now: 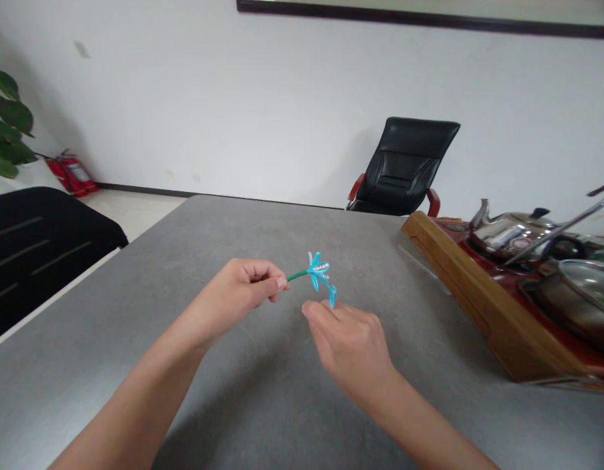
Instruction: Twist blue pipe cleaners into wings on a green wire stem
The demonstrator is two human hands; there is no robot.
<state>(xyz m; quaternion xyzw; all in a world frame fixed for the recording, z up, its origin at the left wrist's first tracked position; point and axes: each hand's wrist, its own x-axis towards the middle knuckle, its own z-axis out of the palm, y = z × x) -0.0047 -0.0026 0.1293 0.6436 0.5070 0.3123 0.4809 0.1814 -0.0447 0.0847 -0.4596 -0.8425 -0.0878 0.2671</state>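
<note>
My left hand (pixel 236 294) pinches the green stem (pixel 296 275) of a small pipe-cleaner flower (pixel 317 271) between thumb and fingers. The flower has shiny blue petals and is held above the grey tabletop (pixel 184 261). My right hand (pixel 348 346) sits just below it, its fingertips at the lowest blue petal. Whether those fingers grip the petal or only touch it is hidden. Nothing else lies near either hand.
To the right, a wooden tea tray (pixel 478 294) with a red top carries a steel kettle (pixel 507 235) and a steel pot (pixel 576 300). Black chairs (pixel 402 166) (pixel 42 254) stand beyond and left of the table, near a red extinguisher case (pixel 71 176).
</note>
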